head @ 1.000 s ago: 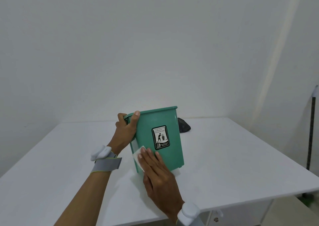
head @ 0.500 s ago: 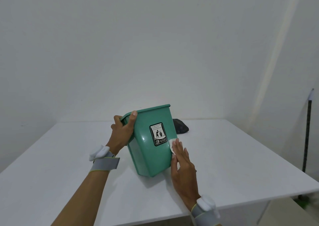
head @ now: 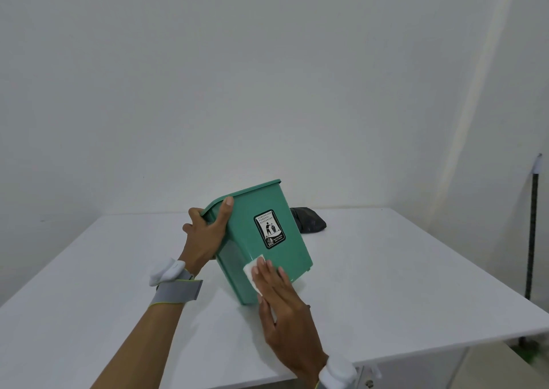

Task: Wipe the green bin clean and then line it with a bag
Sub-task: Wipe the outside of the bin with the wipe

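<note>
Bin (head: 261, 240), green and tilted, stands near the middle of the white table (head: 416, 269), balanced on one bottom edge with its open top leaning away to the left; a black-and-white litter label (head: 269, 229) faces the camera. Left hand (head: 205, 231) grips the rim at the upper corner, thumb over the lip and fingers curled round it; right hand (head: 285, 305) lies flat with straight fingers, pressing a small white wipe (head: 252, 272) against the lower front wall. A crumpled black bag (head: 309, 220) lies on the table just behind the bin, not yet in use.

Risks, as I judge them: the bin rests on a narrow edge, so a hard push from the wiping hand could make the base skid or twist out from under the rim grip; the wipe is held only by flat pressure, so it may bunch or slip off at the bottom corner; the inside is hidden from here, so it could be missed before lining.
</note>
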`<act>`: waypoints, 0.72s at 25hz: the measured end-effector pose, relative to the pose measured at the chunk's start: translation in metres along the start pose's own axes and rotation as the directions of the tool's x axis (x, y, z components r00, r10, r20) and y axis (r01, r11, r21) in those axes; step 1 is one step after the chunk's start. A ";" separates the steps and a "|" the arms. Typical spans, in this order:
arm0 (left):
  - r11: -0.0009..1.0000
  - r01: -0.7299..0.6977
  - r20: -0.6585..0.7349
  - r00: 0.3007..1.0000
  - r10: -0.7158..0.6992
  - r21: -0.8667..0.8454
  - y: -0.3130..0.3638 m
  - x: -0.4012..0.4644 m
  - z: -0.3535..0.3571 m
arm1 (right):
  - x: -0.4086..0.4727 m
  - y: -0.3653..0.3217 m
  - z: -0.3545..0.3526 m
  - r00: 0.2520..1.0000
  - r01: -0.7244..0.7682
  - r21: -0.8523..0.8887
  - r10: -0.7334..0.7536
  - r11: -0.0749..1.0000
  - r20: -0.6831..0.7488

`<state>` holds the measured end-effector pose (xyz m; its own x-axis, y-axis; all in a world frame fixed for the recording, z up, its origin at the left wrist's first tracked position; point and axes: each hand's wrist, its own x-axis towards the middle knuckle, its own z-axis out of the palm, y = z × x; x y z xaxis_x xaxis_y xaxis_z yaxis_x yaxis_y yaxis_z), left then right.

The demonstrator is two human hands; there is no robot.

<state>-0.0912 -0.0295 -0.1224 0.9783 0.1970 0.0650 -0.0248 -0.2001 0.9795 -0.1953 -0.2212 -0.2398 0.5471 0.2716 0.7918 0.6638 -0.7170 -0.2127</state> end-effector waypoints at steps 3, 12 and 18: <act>0.999 0.032 -0.001 0.999 -0.032 -0.013 -0.001 0.000 -0.003 | 0.002 0.004 -0.004 0.998 0.056 -0.024 -0.055 0.998 0.034; 0.994 0.103 -0.011 0.995 -0.103 -0.036 -0.006 0.003 -0.009 | 0.010 0.052 -0.010 0.975 -0.217 0.083 0.220 0.973 -0.024; 0.994 0.103 -0.021 0.994 -0.103 -0.030 -0.005 0.002 -0.007 | 0.016 0.080 -0.016 0.868 -0.480 0.170 0.494 0.861 -0.050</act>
<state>-0.0908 -0.0213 -0.1258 0.9710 0.2369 -0.0325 0.0696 -0.1499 0.9863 -0.1413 -0.2844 -0.2351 0.7775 -0.1501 0.6107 0.3955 -0.6382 -0.6605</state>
